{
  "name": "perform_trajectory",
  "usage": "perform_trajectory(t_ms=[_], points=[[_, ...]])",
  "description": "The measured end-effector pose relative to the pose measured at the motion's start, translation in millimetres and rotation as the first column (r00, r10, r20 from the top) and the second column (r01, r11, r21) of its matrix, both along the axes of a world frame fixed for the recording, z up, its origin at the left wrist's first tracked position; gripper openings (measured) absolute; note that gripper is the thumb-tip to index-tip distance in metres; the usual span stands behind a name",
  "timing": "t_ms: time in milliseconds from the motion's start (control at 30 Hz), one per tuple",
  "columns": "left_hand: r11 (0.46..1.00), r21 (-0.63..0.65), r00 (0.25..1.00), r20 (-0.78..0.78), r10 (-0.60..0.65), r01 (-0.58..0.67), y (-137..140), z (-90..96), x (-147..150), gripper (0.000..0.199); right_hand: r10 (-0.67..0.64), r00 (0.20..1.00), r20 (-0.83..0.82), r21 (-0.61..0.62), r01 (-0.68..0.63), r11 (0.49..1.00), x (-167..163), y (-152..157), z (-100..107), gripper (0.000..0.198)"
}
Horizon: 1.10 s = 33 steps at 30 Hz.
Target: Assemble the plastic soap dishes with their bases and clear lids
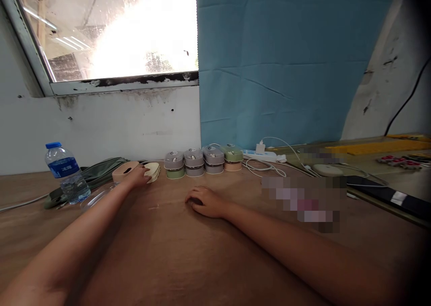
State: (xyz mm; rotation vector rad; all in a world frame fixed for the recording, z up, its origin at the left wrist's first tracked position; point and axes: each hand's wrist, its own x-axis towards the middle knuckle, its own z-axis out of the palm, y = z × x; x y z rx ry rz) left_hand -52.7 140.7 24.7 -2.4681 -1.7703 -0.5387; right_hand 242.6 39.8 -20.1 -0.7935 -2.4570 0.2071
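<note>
Near the wall, my left hand (pixel 138 176) reaches out to a small stack of cream flat pieces (pixel 153 172), its fingers and thumb pinched at the stack's left edge. Partly behind that hand stands a pink oval container (pixel 121 171) with a dark slot in its top. My right hand (pixel 206 202) rests on the brown tabletop (pixel 161 247), fingers loosely bent and apart from the thumb, with nothing in it. Beyond it, a row of small lidded oval boxes lines the wall: a grey-and-green one (pixel 174 166), grey ones (pixel 194 162) and a green-and-pink one (pixel 233 157).
A water bottle (pixel 67 173) stands at the left beside a clear plastic piece (pixel 97 197) and a dark green bag (pixel 101 171). Behind my right arm lie a white power strip (pixel 262 155), cables and a black flat object (pixel 390 196). One patch there is pixelated.
</note>
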Motion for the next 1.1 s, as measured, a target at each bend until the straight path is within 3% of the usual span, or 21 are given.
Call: perform_trajectory(t_ms=[233, 400, 600, 700, 833, 900, 967, 1100], points=[[0.997, 0.056, 0.955, 0.295, 0.038, -0.057, 1, 16.2, 62, 0.072, -0.001, 1.000, 0.003, 0.002, 0.001, 1.000, 0, 1, 0, 0.024], [0.996, -0.004, 0.889, 0.451, 0.082, -0.090, 18, 7.5, 103, 0.088, 0.000, 1.000, 0.012, 0.002, 0.000, 1.000, 0, -1, 2, 0.023], [0.995, 0.046, 0.800, 0.598, 0.043, -0.088, 18, -1.6, 102, 0.071, 0.002, 1.000, -0.002, -0.019, -0.002, 1.000, 0, -2, 1, 0.023], [0.994, 0.075, 0.742, 0.670, 0.012, -0.083, -1, -1.6, 88, 0.067, -0.026, 0.998, -0.050, -0.031, 0.025, 0.999, 1, -2, -1, 0.028], [0.996, 0.068, 0.650, 0.760, -0.011, -0.062, -51, -4.3, 65, 0.068, -0.118, 0.979, -0.165, -0.041, 0.113, 0.993, 3, -4, -2, 0.043], [0.998, 0.009, 0.528, 0.849, -0.039, 0.059, -80, -7.7, 56, 0.070, -0.156, 0.963, -0.219, -0.041, 0.151, 0.988, 4, -3, -3, 0.046], [0.981, -0.055, 0.460, 0.887, -0.037, 0.184, -107, -11.9, 51, 0.073, -0.171, 0.951, -0.257, -0.037, 0.167, 0.985, 4, -2, -3, 0.047], [0.924, -0.119, 0.478, 0.875, -0.076, 0.364, -140, -20.8, 52, 0.073, -0.143, 0.951, -0.274, -0.029, 0.140, 0.990, 6, -2, -2, 0.048]])
